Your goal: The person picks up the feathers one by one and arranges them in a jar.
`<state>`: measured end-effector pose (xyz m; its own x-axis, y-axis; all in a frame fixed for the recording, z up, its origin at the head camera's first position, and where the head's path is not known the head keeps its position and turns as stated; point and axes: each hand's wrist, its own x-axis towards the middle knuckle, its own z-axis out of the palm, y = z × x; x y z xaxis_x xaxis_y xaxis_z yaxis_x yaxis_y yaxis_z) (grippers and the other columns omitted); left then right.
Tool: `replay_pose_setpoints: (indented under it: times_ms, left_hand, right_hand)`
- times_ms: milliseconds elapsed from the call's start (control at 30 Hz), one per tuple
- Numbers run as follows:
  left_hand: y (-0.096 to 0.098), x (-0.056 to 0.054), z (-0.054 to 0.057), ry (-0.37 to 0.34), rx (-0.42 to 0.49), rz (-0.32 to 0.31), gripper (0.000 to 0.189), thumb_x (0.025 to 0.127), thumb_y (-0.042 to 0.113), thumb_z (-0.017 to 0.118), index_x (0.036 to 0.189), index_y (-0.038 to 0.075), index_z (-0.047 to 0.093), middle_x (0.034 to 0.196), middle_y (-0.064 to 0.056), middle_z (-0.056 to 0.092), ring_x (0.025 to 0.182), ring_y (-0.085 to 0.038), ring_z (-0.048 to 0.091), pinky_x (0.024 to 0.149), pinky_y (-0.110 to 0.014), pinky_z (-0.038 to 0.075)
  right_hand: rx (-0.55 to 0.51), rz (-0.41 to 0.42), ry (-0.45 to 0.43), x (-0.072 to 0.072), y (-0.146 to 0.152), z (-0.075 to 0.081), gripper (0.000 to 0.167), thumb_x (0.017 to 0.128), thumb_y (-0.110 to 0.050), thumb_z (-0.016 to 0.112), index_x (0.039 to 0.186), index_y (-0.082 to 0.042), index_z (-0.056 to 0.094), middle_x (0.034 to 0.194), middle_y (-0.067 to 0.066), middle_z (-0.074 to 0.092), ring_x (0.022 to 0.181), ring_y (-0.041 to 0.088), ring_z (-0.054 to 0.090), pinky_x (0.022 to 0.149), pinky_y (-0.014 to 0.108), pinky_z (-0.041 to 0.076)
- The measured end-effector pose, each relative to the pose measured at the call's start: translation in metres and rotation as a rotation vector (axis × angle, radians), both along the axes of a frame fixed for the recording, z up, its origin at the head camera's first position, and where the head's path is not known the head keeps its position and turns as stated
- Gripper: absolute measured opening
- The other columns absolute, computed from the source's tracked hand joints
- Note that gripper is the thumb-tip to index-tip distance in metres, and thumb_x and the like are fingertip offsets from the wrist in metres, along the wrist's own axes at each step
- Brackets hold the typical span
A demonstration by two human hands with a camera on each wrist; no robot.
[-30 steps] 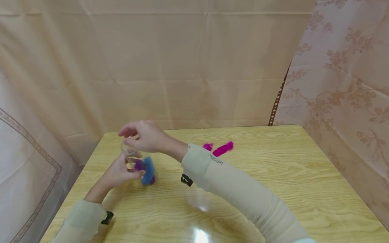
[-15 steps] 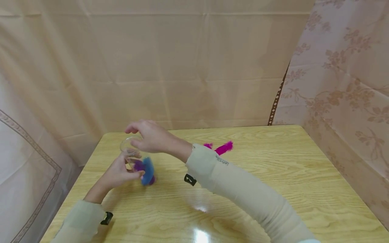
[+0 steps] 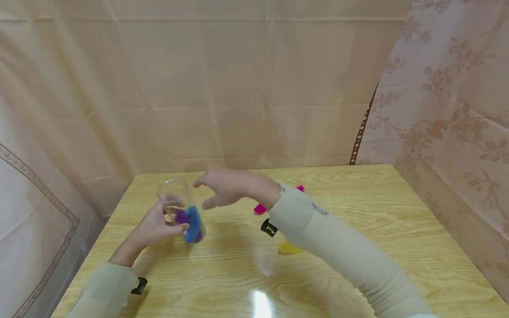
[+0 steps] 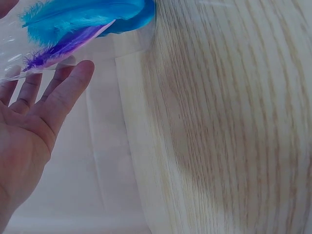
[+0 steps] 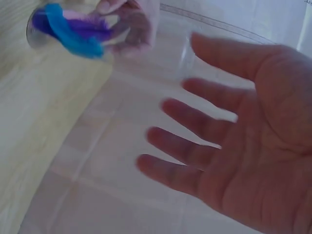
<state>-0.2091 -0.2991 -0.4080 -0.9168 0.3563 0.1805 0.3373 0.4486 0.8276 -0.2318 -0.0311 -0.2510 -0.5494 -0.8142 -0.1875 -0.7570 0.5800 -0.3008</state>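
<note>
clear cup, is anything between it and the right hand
Nothing visible: the head view shows an open gap between the right hand and the clear cup. The left hand holds the cup from the opposite side.

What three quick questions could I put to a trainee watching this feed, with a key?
1. Which hand grips the clear cup?
2. True or false: the right hand is pinching a feather.
3. Which feather colours show inside the cup? A) red and green; B) blue and purple; C) orange and white.

Key:
1. The left hand, with its thumb and fingers round it.
2. False; its fingers are apart and hold nothing, as the right wrist view shows.
3. B; a blue feather and a purple feather show through the wall.
</note>
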Motion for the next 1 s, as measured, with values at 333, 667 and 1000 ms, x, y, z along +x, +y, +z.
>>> replay_pose_setpoints:
  times_ms: [333,667,1000]
  left_hand:
    - [0.0,0.001,0.0,-0.001,-0.012,0.014,0.071,0.078,0.004,0.087,0.131,-0.005,0.04,0.125,-0.022,0.054,0.108,-0.04,0.06,0.074,-0.03,0.06]
    - [0.0,0.002,0.0,-0.003,-0.001,0.009,0.071,0.078,0.003,0.086,0.13,-0.005,0.039,0.126,-0.024,0.054,0.108,-0.041,0.059,0.075,-0.03,0.06]
    - [0.001,0.003,0.0,0.008,0.011,-0.003,0.068,0.078,0.0,0.086,0.128,-0.001,0.04,0.125,-0.028,0.053,0.107,-0.041,0.059,0.073,-0.03,0.06]
  right_hand:
    - [0.177,-0.014,-0.118,0.002,0.05,-0.007,0.06,0.099,-0.034,0.067,0.152,-0.014,0.046,0.146,0.004,0.054,0.134,0.02,0.05,0.111,0.035,0.04]
    - [0.123,-0.065,-0.147,0.002,0.118,-0.026,0.053,0.099,-0.028,0.068,0.144,-0.004,0.053,0.138,0.009,0.059,0.123,0.026,0.057,0.108,0.043,0.043]
    - [0.001,-0.254,-0.037,0.015,0.185,-0.072,0.042,0.098,-0.031,0.069,0.131,-0.005,0.065,0.121,0.007,0.069,0.114,0.03,0.063,0.1,0.05,0.05]
